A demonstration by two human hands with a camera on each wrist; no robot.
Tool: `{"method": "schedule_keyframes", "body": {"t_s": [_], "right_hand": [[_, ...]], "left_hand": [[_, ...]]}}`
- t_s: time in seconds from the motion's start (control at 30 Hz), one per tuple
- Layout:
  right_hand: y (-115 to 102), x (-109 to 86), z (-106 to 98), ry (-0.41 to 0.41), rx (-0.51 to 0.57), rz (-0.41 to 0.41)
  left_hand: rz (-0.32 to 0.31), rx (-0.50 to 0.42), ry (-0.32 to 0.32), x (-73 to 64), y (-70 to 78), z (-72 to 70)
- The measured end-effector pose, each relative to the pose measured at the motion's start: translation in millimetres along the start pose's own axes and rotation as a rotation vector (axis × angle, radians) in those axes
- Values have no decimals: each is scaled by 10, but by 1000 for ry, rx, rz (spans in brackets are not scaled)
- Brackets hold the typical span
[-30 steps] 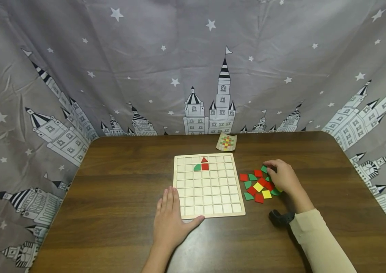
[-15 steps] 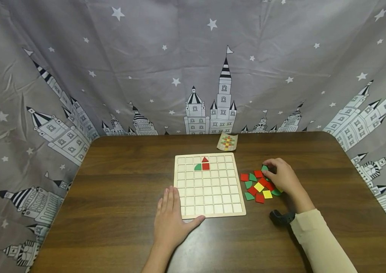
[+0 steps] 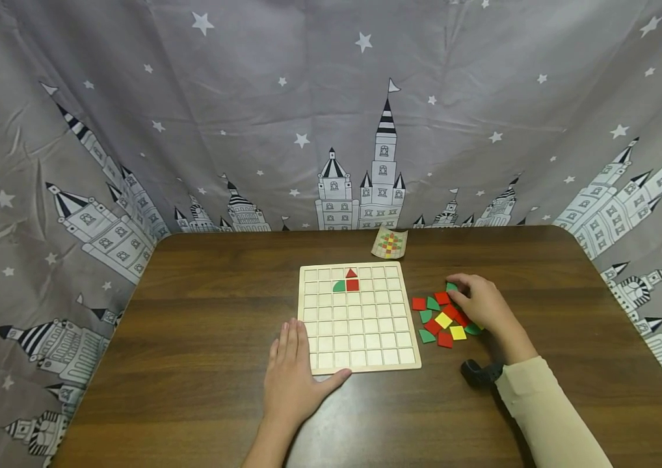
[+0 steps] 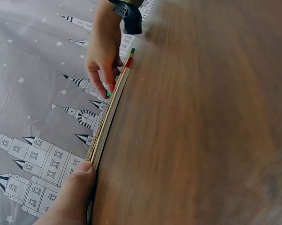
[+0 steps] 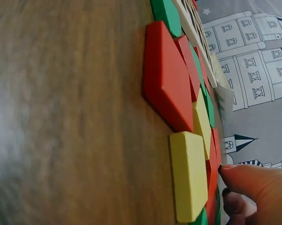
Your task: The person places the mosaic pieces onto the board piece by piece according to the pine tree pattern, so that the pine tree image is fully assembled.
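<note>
Two bare hands, one wooden grid board (image 3: 343,325): the left hand (image 3: 291,377) rests on it while the right hand (image 3: 486,305) pinches a green tile (image 3: 451,286).
The left hand's fingers lie straight over the board's left side, thumb spread out to the near edge; ahead of them, in the far rows, sit a red triangle (image 3: 351,273), a red square (image 3: 352,285) on its near side and a green quarter-circle (image 3: 339,286) left of the square. The green tile is at the right hand's fingertips, at the far end of a loose tile pile (image 3: 443,320) that spreads beneath and left of that hand. A patterned card (image 3: 390,244) lies farther out than both hands.
</note>
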State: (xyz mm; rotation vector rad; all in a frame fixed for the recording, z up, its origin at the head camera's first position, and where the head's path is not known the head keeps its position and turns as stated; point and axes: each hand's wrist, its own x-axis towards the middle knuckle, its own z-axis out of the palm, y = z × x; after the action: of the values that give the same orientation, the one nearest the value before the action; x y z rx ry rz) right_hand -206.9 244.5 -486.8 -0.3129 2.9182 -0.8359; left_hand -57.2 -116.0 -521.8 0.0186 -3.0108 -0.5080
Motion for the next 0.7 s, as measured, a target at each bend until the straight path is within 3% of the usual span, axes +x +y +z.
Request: {"method": "schedule_keyframes", "body": {"t_s": [0.47,0.7], "right_hand": [[-30,16,23,-1,-41,-11],[-281,101,119,20,11,-5]], "left_hand": [[0,11,-3,1,2,6],[-5,8,-5,2,0,6]]}}
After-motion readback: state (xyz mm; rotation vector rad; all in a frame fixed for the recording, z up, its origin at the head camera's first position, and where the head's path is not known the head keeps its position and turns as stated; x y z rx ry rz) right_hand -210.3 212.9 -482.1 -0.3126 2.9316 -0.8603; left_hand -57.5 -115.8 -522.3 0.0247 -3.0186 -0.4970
